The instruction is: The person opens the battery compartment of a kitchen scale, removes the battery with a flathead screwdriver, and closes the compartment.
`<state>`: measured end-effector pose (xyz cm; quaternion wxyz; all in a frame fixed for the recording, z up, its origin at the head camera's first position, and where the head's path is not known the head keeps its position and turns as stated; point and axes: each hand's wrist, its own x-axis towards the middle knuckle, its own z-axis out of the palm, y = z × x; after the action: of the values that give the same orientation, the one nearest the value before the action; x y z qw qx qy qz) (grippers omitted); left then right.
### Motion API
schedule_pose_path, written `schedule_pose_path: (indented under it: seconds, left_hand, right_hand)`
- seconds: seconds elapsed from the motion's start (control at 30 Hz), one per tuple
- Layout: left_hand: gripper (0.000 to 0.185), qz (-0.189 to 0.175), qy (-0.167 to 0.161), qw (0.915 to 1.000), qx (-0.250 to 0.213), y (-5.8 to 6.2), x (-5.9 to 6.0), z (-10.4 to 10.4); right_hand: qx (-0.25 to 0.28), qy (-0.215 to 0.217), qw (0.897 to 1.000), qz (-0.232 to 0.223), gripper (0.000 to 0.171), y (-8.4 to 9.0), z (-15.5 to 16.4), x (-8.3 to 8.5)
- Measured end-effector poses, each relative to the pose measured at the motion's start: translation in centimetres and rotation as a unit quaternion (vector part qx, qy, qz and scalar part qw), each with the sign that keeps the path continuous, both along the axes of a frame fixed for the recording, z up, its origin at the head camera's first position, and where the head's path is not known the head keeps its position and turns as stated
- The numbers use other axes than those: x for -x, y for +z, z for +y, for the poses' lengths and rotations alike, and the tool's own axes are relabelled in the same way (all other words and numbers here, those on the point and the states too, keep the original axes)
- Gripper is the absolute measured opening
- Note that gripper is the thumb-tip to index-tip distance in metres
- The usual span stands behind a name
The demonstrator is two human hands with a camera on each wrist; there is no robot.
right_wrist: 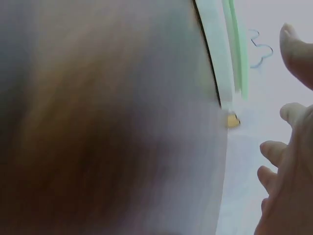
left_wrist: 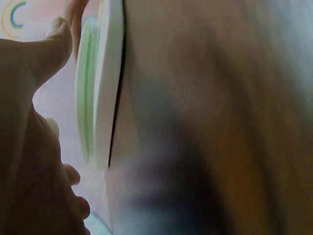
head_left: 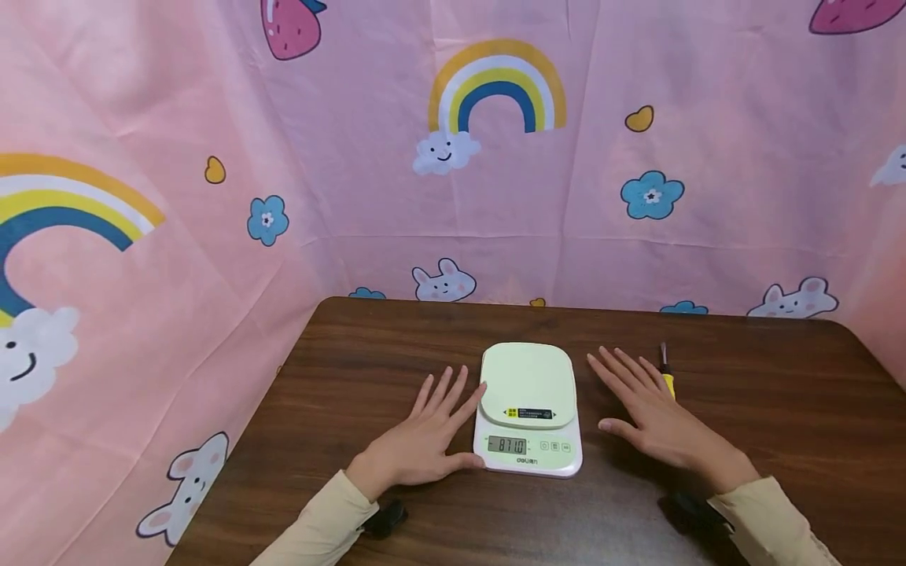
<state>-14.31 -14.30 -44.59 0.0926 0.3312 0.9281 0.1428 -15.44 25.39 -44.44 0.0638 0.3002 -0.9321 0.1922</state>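
Observation:
A pale green and white kitchen scale [head_left: 527,385] lies flat on the table, its small display lit with digits that look like 871.0. To its left is my left hand [head_left: 425,436], fingers spread, with the thumb and index fingertip at the scale's left edge; whether they touch it I cannot tell. My right hand [head_left: 658,417] hovers or rests right of the scale, fingers extended and apart from it. In the left wrist view the scale's side [left_wrist: 105,88] shows beside my thumb. The right wrist view shows the scale's edge [right_wrist: 222,54] too, with nothing held.
Behind my right hand lies a screwdriver [head_left: 667,373] with a yellow and black handle, partly hidden by the fingers. The dark wooden table [head_left: 382,338] ends at a pink patterned cloth [head_left: 510,204] hanging along the back and sides.

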Motion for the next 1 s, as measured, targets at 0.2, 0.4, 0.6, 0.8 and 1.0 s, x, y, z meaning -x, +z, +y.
schedule_pose_path:
  seconds: [0.2,0.4,0.6,0.8,1.0]
  left_hand:
    - [0.109,0.002,-0.017,0.9998,0.012,-0.2,-0.6,2.2]
    - [0.116,0.01,-0.002,0.9996,0.025,-0.5,-1.1,3.2]
    - [0.12,0.026,0.009,0.9991,0.034,-0.8,-0.7,3.5]
    - [0.124,0.019,0.003,0.9988,0.044,-0.8,0.1,3.6]
    - [0.126,0.013,0.01,0.9989,0.043,-0.5,1.0,2.7]
  right_hand:
    - [-0.008,0.01,0.998,-0.061,0.081,-0.1,-3.0,2.9]
    - [-0.011,0.018,0.994,-0.103,0.081,-0.1,-4.4,4.0]
    - [-0.007,0.022,0.994,-0.103,0.083,-0.2,-4.6,4.7]
    - [0.008,0.014,0.992,-0.123,0.085,-0.8,-4.5,5.1]
    - [0.028,0.009,0.992,-0.122,0.082,-1.0,-3.9,4.8]
